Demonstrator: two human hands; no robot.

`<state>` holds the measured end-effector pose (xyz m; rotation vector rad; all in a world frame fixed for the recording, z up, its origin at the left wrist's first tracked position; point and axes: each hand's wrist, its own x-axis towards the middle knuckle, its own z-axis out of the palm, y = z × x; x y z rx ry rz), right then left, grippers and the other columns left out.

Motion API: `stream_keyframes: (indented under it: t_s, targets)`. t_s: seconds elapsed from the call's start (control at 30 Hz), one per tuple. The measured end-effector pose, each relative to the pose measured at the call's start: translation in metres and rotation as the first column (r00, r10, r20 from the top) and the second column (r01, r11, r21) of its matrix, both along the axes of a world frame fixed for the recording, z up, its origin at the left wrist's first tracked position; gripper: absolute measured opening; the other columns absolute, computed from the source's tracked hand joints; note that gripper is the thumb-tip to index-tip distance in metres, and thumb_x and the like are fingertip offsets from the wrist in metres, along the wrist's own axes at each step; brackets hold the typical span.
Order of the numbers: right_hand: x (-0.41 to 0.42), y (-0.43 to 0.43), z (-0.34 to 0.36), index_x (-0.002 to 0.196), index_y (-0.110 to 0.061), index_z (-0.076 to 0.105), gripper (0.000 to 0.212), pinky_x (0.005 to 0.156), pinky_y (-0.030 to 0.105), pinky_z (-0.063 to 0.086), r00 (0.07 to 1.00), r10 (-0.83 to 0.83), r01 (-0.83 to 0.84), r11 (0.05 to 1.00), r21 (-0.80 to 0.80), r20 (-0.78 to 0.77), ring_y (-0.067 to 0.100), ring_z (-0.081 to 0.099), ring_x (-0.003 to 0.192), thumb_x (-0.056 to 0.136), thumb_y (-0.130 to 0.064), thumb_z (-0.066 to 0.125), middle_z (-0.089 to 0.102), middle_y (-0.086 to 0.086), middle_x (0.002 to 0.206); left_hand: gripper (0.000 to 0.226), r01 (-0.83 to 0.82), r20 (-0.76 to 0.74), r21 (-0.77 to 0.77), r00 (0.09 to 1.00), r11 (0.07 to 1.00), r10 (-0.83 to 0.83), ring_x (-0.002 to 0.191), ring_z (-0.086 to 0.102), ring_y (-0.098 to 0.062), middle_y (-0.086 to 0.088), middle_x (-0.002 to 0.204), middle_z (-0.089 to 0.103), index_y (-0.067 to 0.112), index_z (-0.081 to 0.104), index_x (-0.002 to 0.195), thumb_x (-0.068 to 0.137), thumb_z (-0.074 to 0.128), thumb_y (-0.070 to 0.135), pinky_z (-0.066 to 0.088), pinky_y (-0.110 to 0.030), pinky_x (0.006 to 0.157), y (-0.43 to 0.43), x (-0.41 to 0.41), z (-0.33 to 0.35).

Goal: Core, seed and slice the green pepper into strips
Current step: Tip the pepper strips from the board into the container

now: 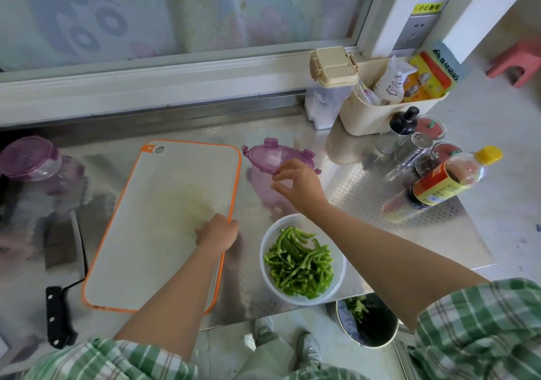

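Observation:
Green pepper strips (300, 262) fill a clear round container (267, 250) on the steel counter, right of the cutting board. The white, orange-rimmed cutting board (152, 218) is bare except for a faint pale smear. My left hand (218, 231) rests on the board's right edge, fingers curled under. My right hand (298, 183) pinches the near rim of a purple lid (268, 157), lifted and tilted above the counter behind the container. A black-handled cleaver (63, 265) lies left of the board.
A second purple-lidded container (32, 163) stands at the far left. Seasoning bottles (439, 186), shakers (409, 148), a cream caddy (369, 116) and a beige-lidded box (330, 86) crowd the back right. A bin (369, 324) with green scraps sits below the counter's front edge.

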<state>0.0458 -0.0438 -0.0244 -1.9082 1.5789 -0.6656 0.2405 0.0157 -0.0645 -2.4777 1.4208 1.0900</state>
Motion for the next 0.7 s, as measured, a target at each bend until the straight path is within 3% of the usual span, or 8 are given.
stream_keyframes:
  t_s: [0.1, 0.23, 0.3, 0.4, 0.47, 0.57, 0.63, 0.7]
  targets:
    - [0.004, -0.002, 0.018, 0.09, -0.002, 0.077, 0.012, 0.073, 0.012, 0.038, 0.974, -0.163, 0.176, 0.982, -0.074, 0.158, 0.016, 0.058, 0.08, 0.08, -0.009, 0.076, 0.065, 0.008, 0.096, 0.038, -0.018, -0.032, -0.007, 0.999, 1.0, 0.017, 0.117, 0.055, -0.037, -0.018, 0.122, 0.062, 0.005, 0.062, 0.115, 0.096, 0.039, 0.029, 0.04, -0.035, 0.098, 0.001, -0.002, 0.005]
    - [0.007, 0.001, 0.025, 0.089, -0.002, 0.073, 0.009, 0.072, 0.017, 0.042, 0.966, -0.195, 0.213, 0.972, -0.096, 0.173, 0.013, 0.054, 0.073, 0.081, 0.0, 0.069, 0.061, 0.007, 0.09, 0.035, -0.049, -0.111, -0.056, 0.993, 0.997, 0.043, 0.116, 0.055, -0.039, -0.021, 0.122, 0.061, 0.001, 0.061, 0.114, 0.097, 0.04, 0.023, 0.042, -0.037, 0.096, 0.0, -0.014, 0.014]
    - [0.006, 0.005, 0.022, 0.093, -0.002, 0.064, 0.018, 0.071, 0.025, 0.043, 0.952, -0.228, 0.25, 0.964, -0.087, 0.205, 0.017, 0.054, 0.075, 0.078, 0.008, 0.062, 0.059, 0.006, 0.088, 0.033, -0.065, -0.142, -0.122, 0.989, 0.99, 0.047, 0.116, 0.055, -0.039, -0.022, 0.121, 0.062, 0.0, 0.061, 0.112, 0.097, 0.042, 0.021, 0.042, -0.037, 0.096, 0.002, -0.024, 0.019]
    - [0.0, 0.01, 0.026, 0.121, -0.007, 0.056, 0.046, 0.08, 0.025, 0.049, 0.911, -0.293, 0.301, 0.953, 0.016, 0.29, 0.016, 0.058, 0.084, 0.078, 0.009, 0.057, 0.062, 0.005, 0.099, 0.031, -0.095, -0.219, -0.16, 0.974, 0.983, 0.058, 0.114, 0.056, -0.038, -0.02, 0.119, 0.063, 0.004, 0.06, 0.114, 0.097, 0.042, 0.022, 0.043, -0.038, 0.099, 0.006, -0.035, 0.027]
    - [-0.007, 0.01, 0.039, 0.128, -0.007, 0.056, 0.049, 0.082, 0.019, 0.048, 0.854, -0.345, 0.35, 0.935, 0.059, 0.388, 0.011, 0.058, 0.085, 0.081, 0.008, 0.058, 0.063, 0.001, 0.101, 0.031, -0.13, -0.283, -0.174, 0.956, 0.976, 0.076, 0.113, 0.056, -0.036, -0.017, 0.12, 0.062, 0.006, 0.06, 0.115, 0.096, 0.042, 0.024, 0.044, -0.04, 0.099, 0.007, -0.039, 0.029]
    - [-0.018, 0.006, 0.064, 0.122, -0.009, 0.062, 0.046, 0.084, 0.017, 0.051, 0.74, -0.39, 0.431, 0.9, 0.059, 0.548, 0.008, 0.061, 0.09, 0.08, 0.008, 0.059, 0.067, 0.0, 0.106, 0.031, -0.151, -0.341, -0.208, 0.937, 0.966, 0.073, 0.112, 0.055, -0.037, -0.018, 0.117, 0.061, 0.001, 0.059, 0.111, 0.098, 0.04, 0.023, 0.043, -0.039, 0.095, 0.007, -0.045, 0.035]
    - [-0.024, 0.003, 0.076, 0.12, -0.012, 0.064, 0.047, 0.082, 0.018, 0.052, 0.657, -0.416, 0.459, 0.882, 0.103, 0.629, 0.008, 0.062, 0.088, 0.078, 0.007, 0.058, 0.069, 0.001, 0.105, 0.028, -0.209, -0.415, -0.245, 0.905, 0.947, 0.092, 0.101, 0.057, -0.037, -0.025, 0.105, 0.06, -0.001, 0.058, 0.095, 0.098, 0.039, 0.019, 0.042, -0.038, 0.084, 0.007, -0.051, 0.042]
    - [-0.029, 0.004, 0.083, 0.117, -0.012, 0.065, 0.042, 0.071, 0.019, 0.052, 0.518, -0.464, 0.446, 0.863, 0.235, 0.718, 0.009, 0.06, 0.077, 0.08, 0.006, 0.058, 0.068, 0.001, 0.096, 0.026, -0.332, -0.537, -0.259, 0.83, 0.907, 0.151, 0.082, 0.052, -0.028, -0.018, 0.087, 0.055, 0.013, 0.049, 0.074, 0.098, 0.039, 0.02, 0.035, -0.033, 0.072, 0.008, -0.061, 0.054]
